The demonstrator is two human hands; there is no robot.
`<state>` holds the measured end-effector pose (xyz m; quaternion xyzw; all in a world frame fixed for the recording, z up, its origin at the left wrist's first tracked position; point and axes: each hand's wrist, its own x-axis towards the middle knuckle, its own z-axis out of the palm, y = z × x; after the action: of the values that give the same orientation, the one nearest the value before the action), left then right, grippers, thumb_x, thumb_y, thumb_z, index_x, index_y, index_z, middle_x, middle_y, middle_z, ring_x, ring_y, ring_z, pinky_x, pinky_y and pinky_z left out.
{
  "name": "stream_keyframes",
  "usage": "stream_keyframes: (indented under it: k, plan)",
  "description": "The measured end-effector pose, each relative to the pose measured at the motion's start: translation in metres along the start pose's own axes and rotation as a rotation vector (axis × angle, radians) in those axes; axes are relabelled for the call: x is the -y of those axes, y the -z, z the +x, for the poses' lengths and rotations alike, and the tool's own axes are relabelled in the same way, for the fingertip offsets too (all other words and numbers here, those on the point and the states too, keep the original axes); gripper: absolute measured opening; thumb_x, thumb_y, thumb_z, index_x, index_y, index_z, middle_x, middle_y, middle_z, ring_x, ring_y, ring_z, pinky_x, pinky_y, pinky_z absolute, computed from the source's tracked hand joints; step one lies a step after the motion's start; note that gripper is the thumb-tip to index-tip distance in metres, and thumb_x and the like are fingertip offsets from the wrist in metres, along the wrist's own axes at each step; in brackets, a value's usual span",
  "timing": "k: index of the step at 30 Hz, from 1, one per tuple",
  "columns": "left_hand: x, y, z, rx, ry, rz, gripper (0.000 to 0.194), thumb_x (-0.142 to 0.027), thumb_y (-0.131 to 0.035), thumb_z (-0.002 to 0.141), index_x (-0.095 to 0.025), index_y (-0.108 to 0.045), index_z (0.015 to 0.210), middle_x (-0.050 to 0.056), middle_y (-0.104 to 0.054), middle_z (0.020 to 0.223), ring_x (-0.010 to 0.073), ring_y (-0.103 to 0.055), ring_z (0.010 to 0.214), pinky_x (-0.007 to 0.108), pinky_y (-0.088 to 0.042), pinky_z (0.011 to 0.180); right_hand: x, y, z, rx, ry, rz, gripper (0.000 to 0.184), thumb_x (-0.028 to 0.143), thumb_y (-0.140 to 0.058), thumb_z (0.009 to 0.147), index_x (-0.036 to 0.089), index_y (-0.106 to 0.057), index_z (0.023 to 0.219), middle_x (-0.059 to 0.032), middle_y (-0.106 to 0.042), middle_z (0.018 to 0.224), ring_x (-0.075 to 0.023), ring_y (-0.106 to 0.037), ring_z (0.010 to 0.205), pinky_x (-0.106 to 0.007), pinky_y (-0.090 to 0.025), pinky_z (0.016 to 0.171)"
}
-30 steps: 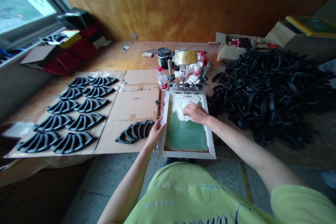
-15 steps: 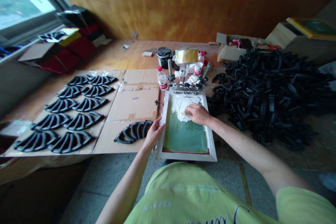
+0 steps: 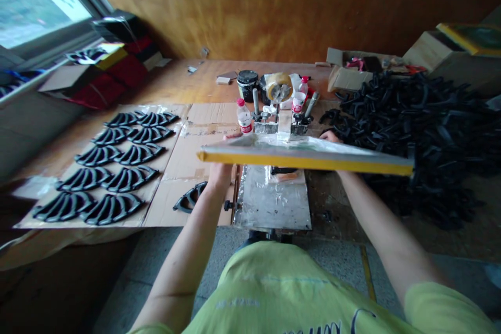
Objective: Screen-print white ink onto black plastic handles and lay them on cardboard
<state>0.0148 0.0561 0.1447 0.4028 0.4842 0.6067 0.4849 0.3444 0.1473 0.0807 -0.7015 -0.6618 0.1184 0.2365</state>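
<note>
A screen printing frame (image 3: 305, 161) with yellow tape along its near edge is tilted up over a grey metal base plate (image 3: 274, 203). My left hand (image 3: 221, 168) is closed at the frame's left side; its palm is partly hidden by the frame, and a few fingertips show above the edge. On the right side, my right hand (image 3: 331, 136) is closed at the frame's edge, largely hidden behind it. Under the raised frame, a black curved part (image 3: 285, 170) lies on the base plate, partly covered from view.
Black fan-shaped parts (image 3: 113, 180) lie in rows on cardboard (image 3: 164, 188) at left, with another fan-shaped part (image 3: 190, 198) nearer me. A large heap of black parts (image 3: 410, 125) fills the right. Behind the frame stand a bottle (image 3: 244, 116), a black tub (image 3: 247, 85) and a tape roll (image 3: 279, 87).
The screen frame has swung up from lying flat, exposing the base plate. My right hand has left the white ink on the mesh for the frame's right side. My left hand has moved forward.
</note>
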Motion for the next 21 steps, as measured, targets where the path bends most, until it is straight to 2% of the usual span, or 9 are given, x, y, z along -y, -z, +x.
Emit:
stream_keyframes:
  k: [3,5,7,10,13,15,16,19,21]
  plan:
    - [0.001,-0.014,0.010,-0.069,0.003,-0.023,0.046,-0.059,-0.049,0.087,-0.017,-0.064,0.099,0.005,-0.067,0.083,0.0136,-0.063,0.074,0.024,-0.050,0.066,-0.003,-0.036,-0.039,0.168,0.217,0.052,0.033,0.030,-0.067,0.083,0.019,-0.062,0.113,-0.0067,-0.071,0.094,-0.0214,-0.063,0.088,-0.033,-0.047,0.082]
    - [0.014,-0.021,-0.002,-0.133,0.029,-0.053,0.046,-0.060,-0.048,0.088,-0.019,-0.062,0.105,0.005,-0.068,0.085,0.0121,-0.062,0.071,0.022,-0.050,0.063,0.007,-0.053,-0.061,0.249,0.395,0.030,0.039,0.026,-0.072,0.080,0.020,-0.061,0.116,-0.0077,-0.069,0.104,-0.0230,-0.061,0.099,-0.036,-0.046,0.088]
    - [0.036,-0.028,-0.028,-0.082,0.187,-0.045,0.049,-0.061,-0.055,0.084,-0.019,-0.060,0.110,0.007,-0.069,0.088,0.0127,-0.063,0.071,0.022,-0.049,0.060,0.023,-0.058,-0.080,0.248,0.467,-0.005,0.023,0.023,-0.070,0.082,0.020,-0.065,0.105,-0.0080,-0.067,0.103,-0.0238,-0.058,0.102,-0.038,-0.044,0.091]
    - [0.073,-0.036,-0.075,0.110,0.566,-0.029,0.058,-0.064,-0.064,0.077,-0.016,-0.061,0.109,0.011,-0.071,0.096,0.0181,-0.067,0.076,0.025,-0.052,0.057,0.057,-0.053,-0.113,0.176,0.525,0.012,0.007,0.025,-0.065,0.088,0.020,-0.067,0.092,-0.0073,-0.065,0.094,-0.0230,-0.055,0.098,-0.037,-0.043,0.090]
    - [0.098,-0.029,-0.107,0.031,0.655,-0.097,0.056,-0.063,-0.067,0.074,-0.015,-0.061,0.101,0.009,-0.071,0.091,0.0173,-0.068,0.073,0.025,-0.052,0.057,0.080,-0.052,-0.143,0.232,0.759,0.069,0.014,0.027,-0.059,0.092,0.020,-0.067,0.101,-0.0065,-0.065,0.094,-0.0217,-0.055,0.096,-0.036,-0.044,0.090]
    - [0.108,-0.007,-0.115,-0.094,0.579,-0.104,0.053,-0.061,-0.069,0.072,-0.015,-0.060,0.097,0.006,-0.070,0.083,0.0140,-0.065,0.064,0.023,-0.051,0.055,0.070,-0.052,-0.146,0.269,0.825,0.091,0.019,0.025,-0.054,0.094,0.022,-0.066,0.109,-0.0052,-0.067,0.096,-0.0207,-0.056,0.095,-0.034,-0.045,0.088]
    - [0.111,0.010,-0.117,-0.164,0.534,-0.098,0.053,-0.061,-0.068,0.073,-0.015,-0.060,0.097,0.006,-0.070,0.081,0.0133,-0.064,0.062,0.023,-0.050,0.055,0.055,-0.051,-0.141,0.249,0.788,0.077,0.022,0.022,-0.052,0.095,0.023,-0.066,0.111,-0.0049,-0.068,0.096,-0.0208,-0.057,0.095,-0.034,-0.046,0.087]
    - [0.122,0.080,-0.119,-0.465,0.453,-0.048,0.047,-0.061,-0.052,0.084,-0.015,-0.059,0.092,0.006,-0.070,0.078,0.0133,-0.064,0.060,0.024,-0.051,0.057,-0.020,-0.042,-0.103,0.082,0.504,-0.127,0.031,0.008,-0.045,0.089,0.020,-0.071,0.103,-0.0095,-0.069,0.097,-0.0245,-0.056,0.098,-0.036,-0.046,0.087]
    - [0.130,0.130,-0.122,-0.700,0.486,0.089,0.046,-0.055,-0.035,0.092,-0.015,-0.058,0.088,0.006,-0.069,0.075,0.0128,-0.064,0.059,0.024,-0.052,0.058,-0.075,-0.039,-0.075,0.058,0.386,-0.310,0.037,0.004,-0.046,0.082,0.016,-0.071,0.105,-0.0140,-0.068,0.106,-0.0282,-0.053,0.109,-0.040,-0.043,0.092]
